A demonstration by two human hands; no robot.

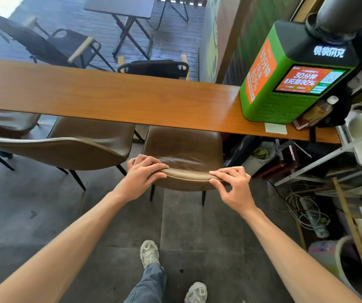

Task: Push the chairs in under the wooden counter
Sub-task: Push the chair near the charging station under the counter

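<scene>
A brown leather chair (183, 147) stands in front of me, its seat front tucked under the long wooden counter (114, 99). My left hand (144, 171) grips the left end of its backrest top. My right hand (233, 182) holds the right end, fingers over the rim and thumb below. A second brown chair (75, 145) stands to the left, its seat partly under the counter and its backrest out in the aisle. A third chair (5, 121) shows at the far left edge under the counter.
A green power-bank station (293, 79) sits on the counter's right end beside a bottle (319, 108). Bags, cables and a metal rack (328, 158) crowd the floor at right. Black folding chairs (153, 67) and a table stand beyond the counter. My feet are on grey tiles.
</scene>
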